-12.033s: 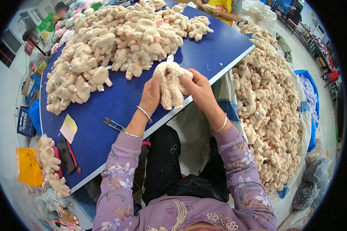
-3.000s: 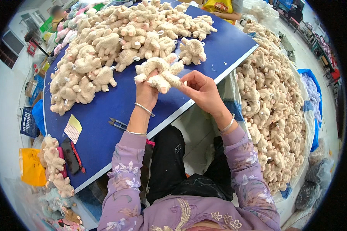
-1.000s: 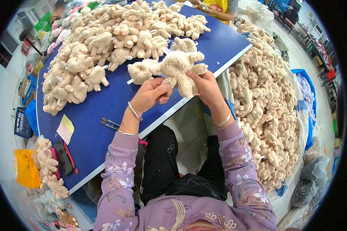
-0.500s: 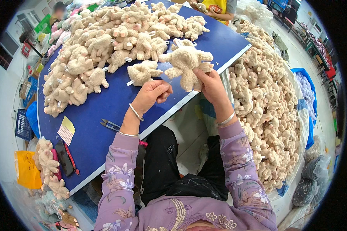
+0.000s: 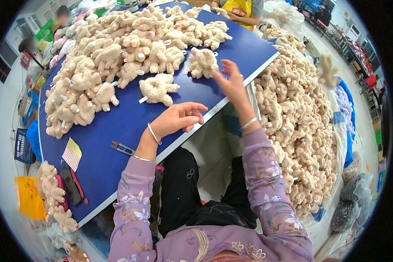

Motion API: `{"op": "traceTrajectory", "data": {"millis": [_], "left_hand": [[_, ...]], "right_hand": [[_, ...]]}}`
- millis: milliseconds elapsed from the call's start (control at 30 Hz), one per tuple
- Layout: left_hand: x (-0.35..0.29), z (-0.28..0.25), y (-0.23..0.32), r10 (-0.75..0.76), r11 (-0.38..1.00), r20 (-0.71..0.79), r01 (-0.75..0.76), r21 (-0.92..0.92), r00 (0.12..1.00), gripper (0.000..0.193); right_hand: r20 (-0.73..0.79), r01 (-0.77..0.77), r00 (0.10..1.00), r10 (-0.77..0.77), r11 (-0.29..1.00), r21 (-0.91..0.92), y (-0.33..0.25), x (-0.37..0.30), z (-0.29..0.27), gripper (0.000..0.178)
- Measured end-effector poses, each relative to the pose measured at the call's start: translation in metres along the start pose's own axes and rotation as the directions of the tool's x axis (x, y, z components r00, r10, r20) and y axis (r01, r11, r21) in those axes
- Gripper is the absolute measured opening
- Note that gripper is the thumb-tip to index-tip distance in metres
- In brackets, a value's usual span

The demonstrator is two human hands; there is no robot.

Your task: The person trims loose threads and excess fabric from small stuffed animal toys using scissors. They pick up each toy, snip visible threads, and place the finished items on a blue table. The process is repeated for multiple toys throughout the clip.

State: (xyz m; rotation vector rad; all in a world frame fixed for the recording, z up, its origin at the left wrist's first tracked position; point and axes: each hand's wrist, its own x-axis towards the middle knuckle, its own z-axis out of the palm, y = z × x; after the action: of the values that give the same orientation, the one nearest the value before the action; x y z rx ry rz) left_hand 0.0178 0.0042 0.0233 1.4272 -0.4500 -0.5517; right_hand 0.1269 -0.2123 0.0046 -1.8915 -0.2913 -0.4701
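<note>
My right hand (image 5: 234, 87) is open over the table's right edge, its fingers apart. Its thumb comes close to a cream plush toy (image 5: 202, 63) on the table; I cannot tell whether they touch. My left hand (image 5: 177, 119) is open and empty above the near edge, index finger stretched out. Just beyond it lies another cream plush toy (image 5: 156, 89) with a white tag. A blurred cream plush toy (image 5: 328, 71) is in the air at the right, above the far side of the big heap of plush toys (image 5: 288, 122).
A large pile of plush toys (image 5: 113, 52) covers the far part of the blue table (image 5: 105, 161). Thread snips (image 5: 122, 148), a paper sheet (image 5: 72, 154) and a phone (image 5: 71, 185) lie at the left. Another person in a yellow apron (image 5: 238, 9) stands across the table.
My right hand has let go of the plush toy, which now flies off to the right. The left hand has dropped nearer and its fingers have opened out.
</note>
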Motion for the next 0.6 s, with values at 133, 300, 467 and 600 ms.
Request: {"op": "traceTrajectory", "data": {"millis": [133, 300, 467, 600], "left_hand": [[-0.002, 0.000, -0.001, -0.001, 1.000, 0.056, 0.002, -0.011, 0.998, 0.038], [0.002, -0.002, -0.003, -0.009, 0.999, 0.007, 0.009, 0.036, 1.000, 0.034], [0.004, -0.005, -0.004, 0.010, 0.998, -0.069, -0.005, 0.063, 0.998, 0.031], [0.005, -0.005, -0.008, -0.009, 0.999, -0.036, 0.010, 0.033, 0.999, 0.029]], "right_hand": [[-0.090, 0.061, 0.992, -0.094, 0.945, -0.321, 0.007, -0.006, 0.028, 0.057], [-0.049, -0.044, 0.998, 0.037, 0.987, -0.155, 0.031, 0.012, 0.026, 0.036], [-0.115, -0.012, 0.993, 0.002, 0.996, -0.086, 0.020, 0.012, 0.031, 0.038], [-0.115, 0.000, 0.993, -0.018, 0.988, -0.154, 0.017, 0.016, 0.037, 0.038]]}}
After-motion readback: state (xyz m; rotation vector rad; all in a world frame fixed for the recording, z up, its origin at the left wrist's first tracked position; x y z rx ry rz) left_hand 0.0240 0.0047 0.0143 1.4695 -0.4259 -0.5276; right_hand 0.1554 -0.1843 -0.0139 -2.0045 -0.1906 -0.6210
